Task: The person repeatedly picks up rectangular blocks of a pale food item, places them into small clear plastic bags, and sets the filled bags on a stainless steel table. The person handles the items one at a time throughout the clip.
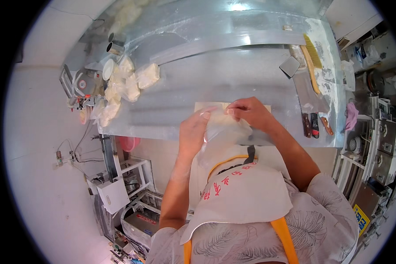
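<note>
A clear plastic bag (pixel 229 133) hangs between my hands at the near edge of the metal worktop (pixel 171 118). My left hand (pixel 194 130) grips the film on its left side, thumb upward. The fingertips of my right hand (pixel 250 114) pinch together at the bag's upper part. Something pale shows through the film, but glare and folds blur it. Beneath and behind my hands lies a flat, pale yellow stack (pixel 200 106), perhaps dough sheets, mostly hidden by the hands and bag.
Bagged pale blocks (pixel 132 87) crowd the worktop's left side, beside a grey device (pixel 89 82). To the right lie several knife handles (pixel 314 125), a wooden bench brush (pixel 310 66) and a small square metal piece (pixel 289 67). A pink basin (pixel 130 143) sits below the left edge.
</note>
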Demonstrator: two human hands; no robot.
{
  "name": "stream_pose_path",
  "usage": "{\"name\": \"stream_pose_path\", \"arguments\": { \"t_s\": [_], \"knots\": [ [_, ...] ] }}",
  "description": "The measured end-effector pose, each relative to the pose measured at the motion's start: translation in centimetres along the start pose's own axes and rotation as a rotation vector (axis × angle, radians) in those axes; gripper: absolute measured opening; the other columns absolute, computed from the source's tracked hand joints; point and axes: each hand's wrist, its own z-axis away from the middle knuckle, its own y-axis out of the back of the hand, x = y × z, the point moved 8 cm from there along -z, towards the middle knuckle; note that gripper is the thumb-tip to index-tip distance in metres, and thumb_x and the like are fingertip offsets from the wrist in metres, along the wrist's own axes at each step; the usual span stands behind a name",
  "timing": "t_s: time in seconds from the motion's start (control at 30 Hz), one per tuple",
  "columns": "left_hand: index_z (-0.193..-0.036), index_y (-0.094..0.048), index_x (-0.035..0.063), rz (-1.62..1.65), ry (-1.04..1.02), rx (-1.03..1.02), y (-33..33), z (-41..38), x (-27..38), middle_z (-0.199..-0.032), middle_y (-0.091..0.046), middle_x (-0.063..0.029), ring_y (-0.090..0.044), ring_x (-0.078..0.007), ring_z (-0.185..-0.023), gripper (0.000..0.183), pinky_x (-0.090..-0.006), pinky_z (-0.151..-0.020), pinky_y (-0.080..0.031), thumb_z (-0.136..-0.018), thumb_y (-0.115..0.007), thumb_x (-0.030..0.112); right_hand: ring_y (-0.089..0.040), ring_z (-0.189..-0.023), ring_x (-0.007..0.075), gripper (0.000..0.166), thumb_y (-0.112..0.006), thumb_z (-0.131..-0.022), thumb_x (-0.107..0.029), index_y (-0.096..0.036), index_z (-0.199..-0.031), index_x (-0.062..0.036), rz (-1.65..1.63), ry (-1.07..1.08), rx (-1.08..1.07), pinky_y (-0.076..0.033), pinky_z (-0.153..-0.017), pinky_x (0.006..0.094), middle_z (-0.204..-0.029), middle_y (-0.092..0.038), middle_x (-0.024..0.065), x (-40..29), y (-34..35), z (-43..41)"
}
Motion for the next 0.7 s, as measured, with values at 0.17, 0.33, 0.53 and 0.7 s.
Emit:
{"name": "stream_pose_path", "arguments": {
  "t_s": [0.17,0.33,0.53,0.7],
  "knots": [
    [-0.13,-0.079,0.0034,0.169,-0.081,0.106,-0.3,-0.6,-0.9,-0.09,-0.07,0.0049,-0.054,-0.0011,-0.076,0.036,-0.021,-0.065,-0.042,-0.114,-0.065,0.032,-0.066,-0.08,0.0093,0.021,-0.082,-0.094,-0.016,-0.082,-0.104,0.0027,0.09,-0.081,0.06,-0.052,-0.073,0.026,-0.088,-0.077,0.0047,0.1,0.4,0.6],
    [-0.129,-0.079,0.0033,0.056,-0.011,0.058,0.6,-0.4,-0.7,-0.085,-0.067,0.0057,-0.053,-0.0013,-0.072,0.037,-0.0208,-0.063,-0.04,-0.114,-0.065,0.034,-0.065,-0.073,0.0104,0.021,-0.086,-0.091,-0.019,-0.085,-0.098,0.0011,-0.032,-0.027,0.118,-0.052,-0.069,0.0279,-0.08,-0.075,0.0043,0.5,-0.4,0.6],
    [-0.128,-0.079,0.0033,-0.043,-0.057,0.155,2.8,-0.8,-1.8,-0.077,-0.06,0.007,-0.048,-0.003,-0.065,0.035,-0.0233,-0.059,-0.038,-0.112,-0.068,0.032,-0.067,-0.077,0.0101,0.021,-0.09,-0.086,-0.017,-0.085,-0.095,0.001,0.002,-0.084,0.143,-0.054,-0.073,0.0273,-0.082,-0.077,0.0053,0.3,-1.3,0.9],
    [-0.116,-0.078,0.0023,-0.672,-0.453,0.497,4.5,0.8,1.2,-0.091,-0.069,0.0043,-0.059,-0.0067,-0.077,0.021,-0.0269,-0.068,-0.048,-0.104,-0.078,0.02,-0.068,-0.078,0.0104,0.021,-0.093,-0.082,-0.017,-0.084,-0.09,-0.0004,0.039,-0.085,0.161,-0.055,-0.073,0.0273,-0.083,-0.078,0.0048,-1.4,-2.4,1.4]
  ]
}}
